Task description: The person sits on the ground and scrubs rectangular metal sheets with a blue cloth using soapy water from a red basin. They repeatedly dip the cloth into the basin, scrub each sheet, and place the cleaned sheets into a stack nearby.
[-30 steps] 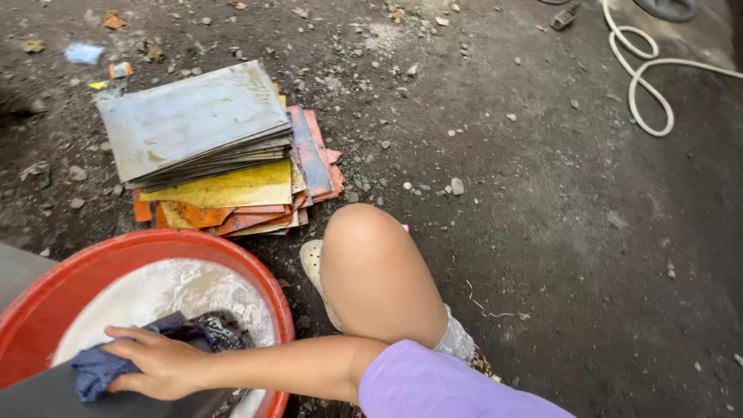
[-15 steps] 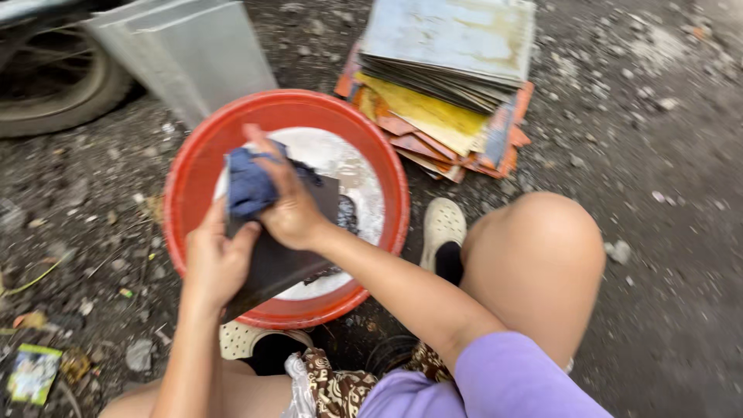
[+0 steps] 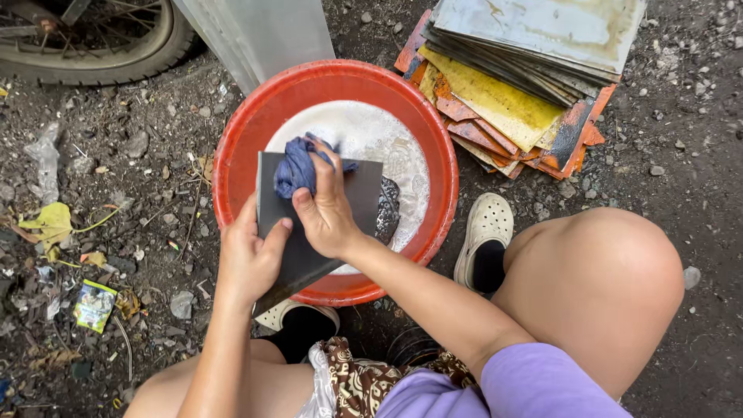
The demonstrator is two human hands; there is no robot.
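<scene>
1. A dark grey flat tile (image 3: pixel 340 186), wet and square-edged, leans over the near rim of a red basin (image 3: pixel 248 131).
2. The left hand (image 3: pixel 249 259) has its fingers clamped on the tile's left edge.
3. The right hand (image 3: pixel 329 213) presses a crumpled blue rag (image 3: pixel 298 162) onto the tile, fingers closed on it.
4. The basin holds white, foamy water (image 3: pixel 371 135).
5. A stack of soiled tiles (image 3: pixel 526 70) lies beyond it on the ground.
</scene>
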